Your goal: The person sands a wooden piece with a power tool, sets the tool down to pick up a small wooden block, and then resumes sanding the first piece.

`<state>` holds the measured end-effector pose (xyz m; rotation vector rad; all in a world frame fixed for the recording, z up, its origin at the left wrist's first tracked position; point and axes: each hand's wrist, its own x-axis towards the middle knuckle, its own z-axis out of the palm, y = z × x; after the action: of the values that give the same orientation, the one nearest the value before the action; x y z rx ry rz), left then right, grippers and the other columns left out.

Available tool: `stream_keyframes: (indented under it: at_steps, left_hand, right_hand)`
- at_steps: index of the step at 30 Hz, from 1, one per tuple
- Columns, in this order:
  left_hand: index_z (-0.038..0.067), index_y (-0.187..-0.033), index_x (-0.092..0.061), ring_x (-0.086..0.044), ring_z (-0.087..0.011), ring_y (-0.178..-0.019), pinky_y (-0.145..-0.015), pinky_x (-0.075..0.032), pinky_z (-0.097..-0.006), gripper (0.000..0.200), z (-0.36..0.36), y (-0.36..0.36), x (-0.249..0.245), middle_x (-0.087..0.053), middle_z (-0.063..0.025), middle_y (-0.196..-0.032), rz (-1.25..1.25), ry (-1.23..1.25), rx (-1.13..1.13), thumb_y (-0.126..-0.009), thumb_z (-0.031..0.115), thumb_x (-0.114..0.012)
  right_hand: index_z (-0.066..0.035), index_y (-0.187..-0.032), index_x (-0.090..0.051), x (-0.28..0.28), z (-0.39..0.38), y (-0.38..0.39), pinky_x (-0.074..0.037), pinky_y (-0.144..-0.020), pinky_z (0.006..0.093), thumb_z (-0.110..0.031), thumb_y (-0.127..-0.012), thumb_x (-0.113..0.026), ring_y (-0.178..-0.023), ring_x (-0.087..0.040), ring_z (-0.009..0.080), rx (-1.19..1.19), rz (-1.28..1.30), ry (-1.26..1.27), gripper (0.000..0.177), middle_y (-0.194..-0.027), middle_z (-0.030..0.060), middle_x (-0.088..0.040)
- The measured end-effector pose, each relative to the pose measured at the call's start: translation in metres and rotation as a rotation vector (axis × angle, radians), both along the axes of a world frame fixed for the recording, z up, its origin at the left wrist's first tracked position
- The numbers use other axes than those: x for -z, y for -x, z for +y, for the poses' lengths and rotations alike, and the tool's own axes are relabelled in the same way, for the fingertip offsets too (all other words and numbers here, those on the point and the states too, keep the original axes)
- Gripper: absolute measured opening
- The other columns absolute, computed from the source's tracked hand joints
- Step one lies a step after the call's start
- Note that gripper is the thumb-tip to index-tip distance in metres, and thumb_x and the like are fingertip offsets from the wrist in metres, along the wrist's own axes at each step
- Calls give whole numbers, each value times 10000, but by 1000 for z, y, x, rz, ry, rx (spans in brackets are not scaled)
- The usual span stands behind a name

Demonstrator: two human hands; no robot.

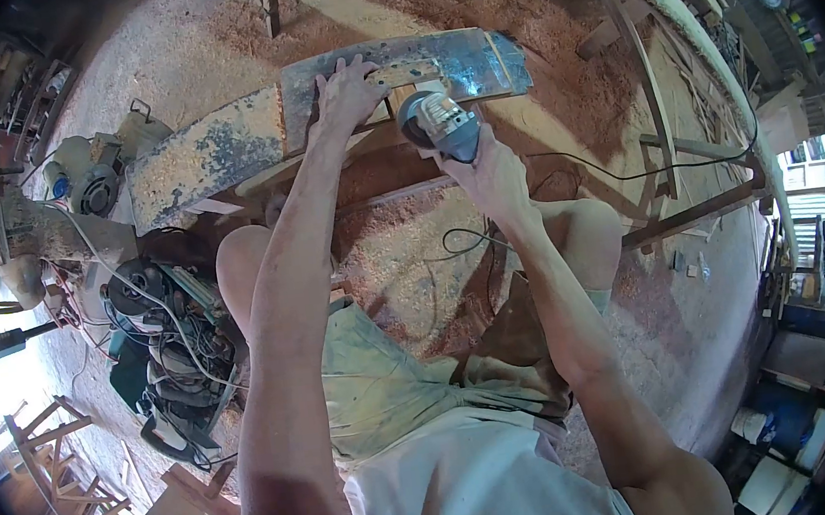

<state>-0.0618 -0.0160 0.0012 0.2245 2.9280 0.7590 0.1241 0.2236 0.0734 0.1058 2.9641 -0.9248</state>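
Note:
My right hand (pixel 493 177) is wrapped round the body of an angle grinder (pixel 458 134), its disc end pointing up and left. The grinder's head is right at the near edge of a small wooden piece (pixel 408 73), overlapping it in this view. My left hand (pixel 347 93) presses down on the left end of that piece, fingers bent over it. Under both lies a low bench (pixel 313 71) with a worn, dark-stained top, its left part (pixel 211 158) sloping toward me. The grinder's disc is partly hidden by its head.
A black power cord (pixel 615 176) runs off to the right. Reddish sawdust (pixel 549 22) covers the floor beyond the bench. Several power tools with tangled cords (pixel 174 333) lie at the left, near a motor (pixel 93 187). A wooden frame (pixel 699 212) stands at the right.

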Motion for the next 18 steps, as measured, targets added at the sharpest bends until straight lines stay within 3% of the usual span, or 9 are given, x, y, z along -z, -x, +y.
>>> stream_keyframes:
  at_steps: [6, 9, 18]
  left_hand:
    - [253, -1560, -680, -335, -391, -1690, -1374, -166, -705, 672, 0, -4, -10, -404, -87, -1822, -28, 17, 17, -950, 510, -794]
    - [255, -1561, -680, -339, -391, -1687, -1375, -163, -704, 665, 0, -5, -8, -406, -85, -1821, -18, 12, 14, -954, 506, -784]
    - [267, -1543, -696, -326, -386, -1694, -1373, -164, -709, 647, -1, -2, -4, -415, -79, -1816, -6, 16, 14, -954, 522, -777]
  right_hand:
    - [18, -1280, -568, -2, 0, 1, -584, -901, 614, -396, -904, -864, -1056, -757, 534, -60, 4, -33, 633, -1089, 314, -786]
    - [6, -1280, -577, -12, 2, 6, -589, -901, 600, -406, -899, -867, -1081, -754, 523, 32, -49, -56, 631, -1122, 307, -782]
    - [4, -1258, -590, 0, -9, 2, -593, -914, 602, -379, -901, -873, -1060, -763, 515, -65, 52, -29, 595, -1098, 299, -787]
